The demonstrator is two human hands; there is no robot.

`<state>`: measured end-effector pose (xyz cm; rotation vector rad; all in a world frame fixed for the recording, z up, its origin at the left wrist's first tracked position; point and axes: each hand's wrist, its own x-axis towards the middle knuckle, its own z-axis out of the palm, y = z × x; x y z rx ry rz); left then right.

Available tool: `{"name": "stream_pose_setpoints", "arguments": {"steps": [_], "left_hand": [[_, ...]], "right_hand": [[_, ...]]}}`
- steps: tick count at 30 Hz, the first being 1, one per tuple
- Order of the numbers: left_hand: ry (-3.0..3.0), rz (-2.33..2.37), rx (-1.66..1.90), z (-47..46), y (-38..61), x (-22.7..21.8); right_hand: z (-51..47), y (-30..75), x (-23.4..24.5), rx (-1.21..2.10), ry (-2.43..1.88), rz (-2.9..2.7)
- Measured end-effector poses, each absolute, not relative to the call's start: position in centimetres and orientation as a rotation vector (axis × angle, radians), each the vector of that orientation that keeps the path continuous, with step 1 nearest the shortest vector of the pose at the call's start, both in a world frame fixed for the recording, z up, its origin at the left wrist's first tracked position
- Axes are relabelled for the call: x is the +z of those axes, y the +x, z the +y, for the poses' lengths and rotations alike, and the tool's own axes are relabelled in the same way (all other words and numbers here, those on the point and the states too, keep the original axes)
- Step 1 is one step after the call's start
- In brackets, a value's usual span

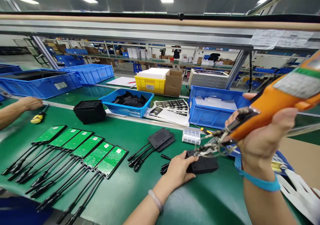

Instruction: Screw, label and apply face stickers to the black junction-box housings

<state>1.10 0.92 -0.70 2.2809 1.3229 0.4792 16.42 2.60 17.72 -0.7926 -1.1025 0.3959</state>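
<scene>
My left hand (178,168) is wrapped over the near end of a black plastic case (206,165), which lies flat on the green table with short black cables at its left. High at the right, my right hand (260,135) grips an orange electric screwdriver (270,104), tilted down to the left. Its metal nose (206,148) reaches over the case close to my left fingers; whether the bit touches a screw cannot be made out. Left of my hands rest stacked black cases with cables (161,140). A sheet of white labels (191,136) lies just behind.
Several green circuit boards with cables (103,155) form a row on the left. A co-worker's hand (30,103) is near a yellow-handled screwdriver (37,118). Behind stand a black-filled blue basket (127,109), a black stack (89,111), printed sheets (172,111) and a blue bin (205,113).
</scene>
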Motion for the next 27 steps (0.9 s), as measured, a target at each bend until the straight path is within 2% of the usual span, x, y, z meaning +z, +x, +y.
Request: {"name": "stream_pose_setpoints", "arguments": {"steps": [4, 14, 27], "left_hand": [[2.279, 1.290, 0.493, 0.8, 0.8, -0.2], [2.406, 1.278, 0.491, 0.6, 0.4, -0.1], [2.345, 1.275, 0.525, 0.8, 0.6, -0.3]], "right_hand": [[4.8, 15.0, 19.1, 0.346, -0.651, -1.099], [6.8, 13.6, 13.7, 0.589, -0.813, -1.137], [7.0, 11.5, 12.0, 0.479, -0.940, -1.258]]}}
